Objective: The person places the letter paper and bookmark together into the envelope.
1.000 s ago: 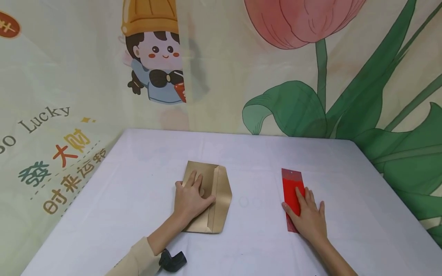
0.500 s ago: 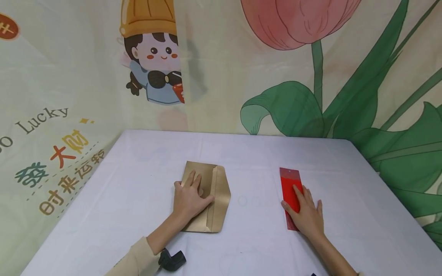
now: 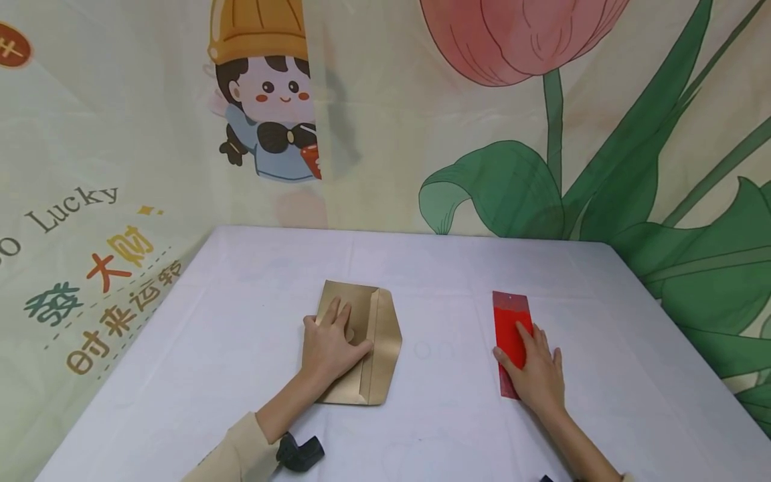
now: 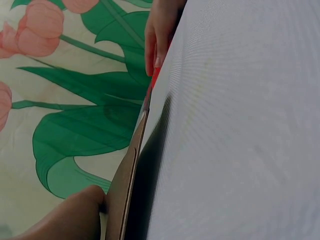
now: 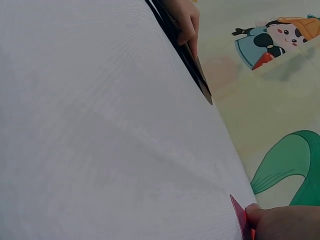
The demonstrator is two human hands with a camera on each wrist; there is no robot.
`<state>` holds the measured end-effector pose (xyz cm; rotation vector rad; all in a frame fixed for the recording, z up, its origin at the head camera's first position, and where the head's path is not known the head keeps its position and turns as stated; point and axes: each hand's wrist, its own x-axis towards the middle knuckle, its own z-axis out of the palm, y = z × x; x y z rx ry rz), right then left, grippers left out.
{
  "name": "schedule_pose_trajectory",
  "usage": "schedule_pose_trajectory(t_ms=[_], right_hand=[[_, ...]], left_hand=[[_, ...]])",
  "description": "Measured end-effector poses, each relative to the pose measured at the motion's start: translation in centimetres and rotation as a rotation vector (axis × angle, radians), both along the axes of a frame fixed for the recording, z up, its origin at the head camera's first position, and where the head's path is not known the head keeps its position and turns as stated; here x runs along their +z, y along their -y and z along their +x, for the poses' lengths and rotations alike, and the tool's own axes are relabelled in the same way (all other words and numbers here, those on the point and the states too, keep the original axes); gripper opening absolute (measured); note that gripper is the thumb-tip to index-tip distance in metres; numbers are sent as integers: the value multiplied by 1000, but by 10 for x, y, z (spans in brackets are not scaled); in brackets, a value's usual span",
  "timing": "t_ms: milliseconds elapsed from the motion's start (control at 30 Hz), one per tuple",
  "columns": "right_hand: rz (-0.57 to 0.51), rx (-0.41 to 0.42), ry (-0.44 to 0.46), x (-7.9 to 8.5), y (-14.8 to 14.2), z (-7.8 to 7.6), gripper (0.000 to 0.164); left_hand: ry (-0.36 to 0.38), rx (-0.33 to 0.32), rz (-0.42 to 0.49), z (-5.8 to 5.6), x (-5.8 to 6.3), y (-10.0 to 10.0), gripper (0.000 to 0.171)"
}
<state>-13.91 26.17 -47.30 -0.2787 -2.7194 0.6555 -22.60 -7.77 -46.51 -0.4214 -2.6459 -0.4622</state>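
A gold paper envelope [image 3: 388, 335] lies on the white-covered table, its pointed flap spread out to the right. My left hand [image 3: 328, 348] rests on it with fingers spread and the thumb along the flap's fold. In the left wrist view, the envelope [image 4: 122, 195] appears edge-on beside my thumb [image 4: 75, 215], with a dark shadow under it. To the right is a narrow red packet [image 3: 508, 335] with darker ends. My right hand [image 3: 542, 378] lies over its right side, fingers extended, thumb at its left edge; in the right wrist view the packet's edge [image 5: 239, 212] tilts up near the thumb.
A white cloth [image 3: 446, 415] covers the table, with a gap of cloth between envelope and packet. Below my left wrist sits a black strap piece [image 3: 300, 453]. Behind the table hangs a printed backdrop [image 3: 373, 134] with a tulip and a cartoon figure.
The red packet's top end has swung slightly to the right under my right hand. My left hand and the gold envelope stay in place; the head view has shifted a little.
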Motion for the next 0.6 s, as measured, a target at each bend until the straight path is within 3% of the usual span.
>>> schedule_pose_trajectory(t_ms=[233,367,500,600], right_hand=[[-72,31,-87,3,0,2,59],[-101,38,-68,12,0,4,56],[-119,-7,60,26,0,5,54],[-204,-42,212,37,-4,5,52]], left_hand=[[-8,-8,-8,1,0,1,73],[-4,-6,12,2,-2,1,72],[-6,-3,22,1,-3,3,72],[-20,-8,2,0,-2,4,72]])
